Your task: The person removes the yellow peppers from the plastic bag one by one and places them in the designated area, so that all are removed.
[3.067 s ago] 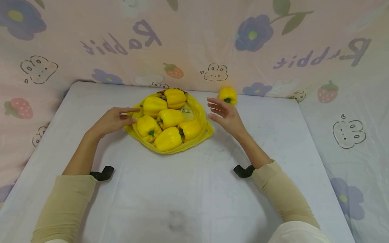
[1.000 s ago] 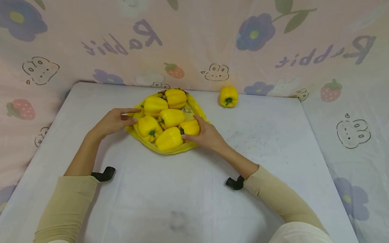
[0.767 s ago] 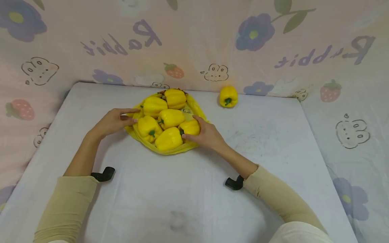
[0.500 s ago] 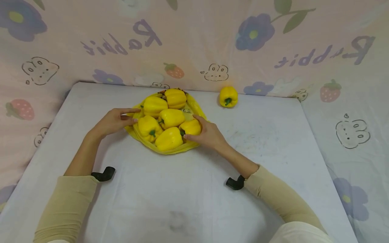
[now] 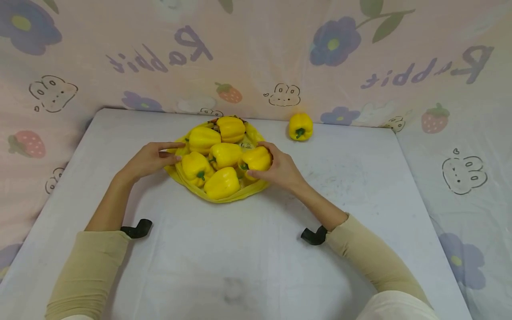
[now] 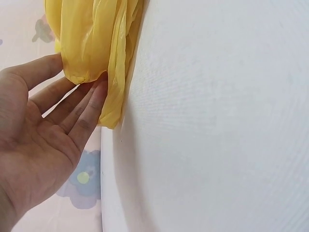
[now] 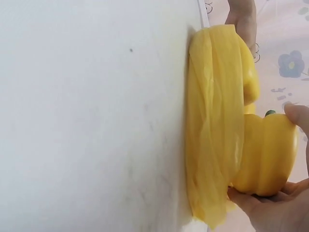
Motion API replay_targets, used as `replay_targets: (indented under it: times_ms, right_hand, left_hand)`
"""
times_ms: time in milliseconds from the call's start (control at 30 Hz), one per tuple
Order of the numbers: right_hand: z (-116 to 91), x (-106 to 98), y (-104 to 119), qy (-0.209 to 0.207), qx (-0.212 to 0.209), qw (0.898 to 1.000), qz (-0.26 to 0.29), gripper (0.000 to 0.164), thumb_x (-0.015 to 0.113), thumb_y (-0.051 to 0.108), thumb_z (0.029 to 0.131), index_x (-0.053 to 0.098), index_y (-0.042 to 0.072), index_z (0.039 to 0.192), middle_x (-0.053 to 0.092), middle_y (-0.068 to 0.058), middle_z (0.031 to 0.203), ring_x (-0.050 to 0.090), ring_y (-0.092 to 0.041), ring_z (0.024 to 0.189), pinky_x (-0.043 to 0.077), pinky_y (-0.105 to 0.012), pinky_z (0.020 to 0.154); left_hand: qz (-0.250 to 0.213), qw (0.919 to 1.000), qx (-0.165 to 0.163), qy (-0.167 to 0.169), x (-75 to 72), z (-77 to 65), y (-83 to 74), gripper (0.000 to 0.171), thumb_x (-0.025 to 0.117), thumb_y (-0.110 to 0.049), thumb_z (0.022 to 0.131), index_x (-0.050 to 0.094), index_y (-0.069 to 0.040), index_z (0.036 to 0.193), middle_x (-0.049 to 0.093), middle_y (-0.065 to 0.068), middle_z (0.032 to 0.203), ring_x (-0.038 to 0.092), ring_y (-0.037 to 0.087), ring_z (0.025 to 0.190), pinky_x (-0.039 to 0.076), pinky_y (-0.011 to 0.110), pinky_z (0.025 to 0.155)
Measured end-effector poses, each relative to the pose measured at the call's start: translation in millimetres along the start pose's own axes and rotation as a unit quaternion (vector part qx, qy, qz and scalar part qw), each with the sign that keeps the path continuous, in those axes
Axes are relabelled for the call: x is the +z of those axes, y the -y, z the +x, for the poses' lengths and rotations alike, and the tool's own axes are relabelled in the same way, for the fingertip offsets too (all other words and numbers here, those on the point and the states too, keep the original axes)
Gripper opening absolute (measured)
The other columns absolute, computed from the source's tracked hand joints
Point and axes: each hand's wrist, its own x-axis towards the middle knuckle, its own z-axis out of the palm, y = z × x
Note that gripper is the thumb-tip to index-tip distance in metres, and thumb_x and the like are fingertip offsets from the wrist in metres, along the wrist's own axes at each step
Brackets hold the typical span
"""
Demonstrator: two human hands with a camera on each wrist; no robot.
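Note:
In the head view several yellow bell peppers point(image 5: 222, 183) lie in a yellow plastic bag point(image 5: 218, 198) with its rim rolled down. My left hand point(image 5: 145, 161) holds the bag's left edge, thumb and fingertips at the bunched plastic point(image 6: 91, 43); part of the fingertips is hidden. My right hand point(image 5: 285, 168) grips one yellow bell pepper point(image 5: 256, 158) at the right side of the bag. Seen from the right wrist, this held bell pepper point(image 7: 265, 154) rises past the rim, thumb above and fingers below it in that view. Its green stem point(image 5: 244, 166) points left.
One more yellow bell pepper point(image 5: 300, 127) stands on the white table point(image 5: 240, 249) at the back, right of the bag. Behind it hangs a patterned cloth point(image 5: 248, 53). A black bent tube sticks out at each sleeve cuff.
From beside the bag my right hand moves in and takes hold of a bell pepper. Now it has shifted that pepper slightly back and right. The left hand stays put.

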Motion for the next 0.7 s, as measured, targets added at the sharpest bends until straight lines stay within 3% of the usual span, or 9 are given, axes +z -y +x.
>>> replay_targets:
  times_ms: [433, 700]
  right_hand:
    - [3.6, -23.3, 0.6, -0.015, -0.044, 0.998, 0.036, 0.088, 0.084, 0.04, 0.079, 0.04, 0.017, 0.151, 0.047, -0.004, 0.148, 0.052, -0.02, 0.124, 0.042, -0.037, 0.106]
    - [8.1, -44.8, -8.9, -0.02, -0.061, 0.996, 0.059, 0.083, 0.085, 0.032, 0.079, 0.043, 0.014, 0.149, 0.052, -0.005, 0.142, 0.053, -0.021, 0.126, 0.041, -0.036, 0.108]
  left_hand:
    - [-0.001, 1.0, -0.002, 0.001, -0.6, -2.6, 1.6, 0.054, 0.062, -0.034, 0.099, 0.051, -0.012, 0.146, 0.036, 0.021, 0.155, 0.046, 0.045, 0.132, 0.041, 0.058, 0.102]
    - [-0.003, 1.0, 0.006, 0.0, 1.0, -0.7, 0.4, 0.053, 0.062, -0.034, 0.099, 0.051, -0.012, 0.146, 0.037, 0.021, 0.155, 0.046, 0.045, 0.132, 0.041, 0.058, 0.102]
